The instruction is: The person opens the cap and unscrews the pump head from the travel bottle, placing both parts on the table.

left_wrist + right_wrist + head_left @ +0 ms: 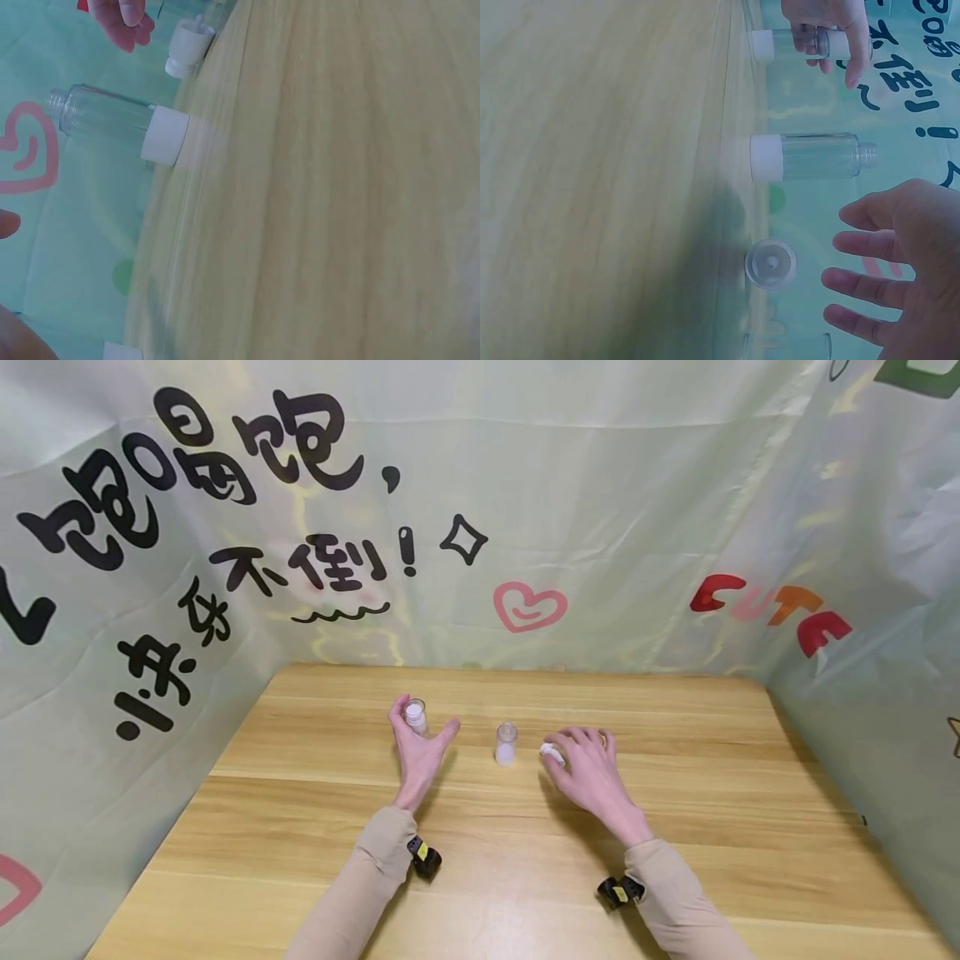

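Note:
A clear bottle with a white base and white top (415, 716) stands at the left. My left hand (420, 760) is around it, fingers on its far left side and thumb spread away from it. Midway between the hands, a second clear bottle (506, 752) stands upright on a white base. Its threaded neck is uncapped in the right wrist view. My right hand (592, 772) hovers by a small white nozzle piece (553, 754) on the table. In the right wrist view, that hand's fingers are spread apart, with a gap to the piece.
At the lower edge of the right wrist view, a transparent cup-like piece (787, 348) is partly cut off. The wooden table (495, 860) meets printed cloth walls (600, 527) at its back and sides.

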A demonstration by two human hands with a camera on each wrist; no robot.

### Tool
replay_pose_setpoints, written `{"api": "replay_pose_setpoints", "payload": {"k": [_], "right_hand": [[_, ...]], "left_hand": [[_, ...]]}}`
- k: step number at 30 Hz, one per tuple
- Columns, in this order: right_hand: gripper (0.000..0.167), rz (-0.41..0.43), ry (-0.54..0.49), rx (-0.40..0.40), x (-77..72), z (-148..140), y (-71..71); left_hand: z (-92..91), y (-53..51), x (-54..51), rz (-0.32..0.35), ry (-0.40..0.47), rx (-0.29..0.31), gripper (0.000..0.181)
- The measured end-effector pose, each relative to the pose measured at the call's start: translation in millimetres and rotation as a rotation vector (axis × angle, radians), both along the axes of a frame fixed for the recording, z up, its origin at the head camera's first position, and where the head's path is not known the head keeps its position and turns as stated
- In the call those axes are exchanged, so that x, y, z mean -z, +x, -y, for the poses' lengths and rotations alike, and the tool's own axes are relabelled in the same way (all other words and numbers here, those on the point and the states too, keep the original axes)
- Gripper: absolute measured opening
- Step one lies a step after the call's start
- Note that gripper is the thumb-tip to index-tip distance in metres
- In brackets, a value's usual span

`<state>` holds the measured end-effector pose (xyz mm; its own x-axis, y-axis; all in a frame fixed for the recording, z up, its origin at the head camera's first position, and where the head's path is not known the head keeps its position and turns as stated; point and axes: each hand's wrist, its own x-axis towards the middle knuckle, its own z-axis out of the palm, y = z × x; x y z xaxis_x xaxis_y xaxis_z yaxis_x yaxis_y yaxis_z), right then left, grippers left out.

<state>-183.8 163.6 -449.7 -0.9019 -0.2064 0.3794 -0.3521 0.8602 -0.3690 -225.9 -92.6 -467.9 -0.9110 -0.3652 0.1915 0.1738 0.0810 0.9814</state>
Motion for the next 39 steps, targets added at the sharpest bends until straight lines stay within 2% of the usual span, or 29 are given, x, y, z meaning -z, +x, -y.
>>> {"api": "replay_pose_setpoints", "payload": {"k": [8,15,20,25,29,34,39], "right_hand": [[0.026,-0.004,0.001,-0.001,0.2,0.2,0.2],[0.026,-0.006,0.005,-0.003,0.4,0.9,0.0],[0.027,0.003,0.011,-0.006,0.4,1.5,0.5],[0.028,0.015,0.007,-0.005,0.0,2.4,1.1],[0.029,0.012,-0.001,-0.009,-0.3,3.7,1.4],[0.029,-0.001,-0.012,-0.018,-1.3,6.0,1.4],[0.026,-0.033,-0.04,-0.037,-3.8,9.2,2.1]], "left_hand": [[2.6,-3.4,5.1,0.063,0.003,0.005,0.095],[6.3,-3.4,6.2,0.117,0.027,0.016,0.087],[7.9,-1.9,9.2,0.112,0.023,0.024,0.063],[7.1,-0.2,12.5,0.115,-0.058,0.032,0.035],[4.1,5.6,11.9,0.121,-0.101,0.129,0.034],[-2.1,13.6,10.1,0.121,-0.067,0.285,0.037],[-9.7,20.0,10.7,0.125,-0.083,0.403,0.036]]}}
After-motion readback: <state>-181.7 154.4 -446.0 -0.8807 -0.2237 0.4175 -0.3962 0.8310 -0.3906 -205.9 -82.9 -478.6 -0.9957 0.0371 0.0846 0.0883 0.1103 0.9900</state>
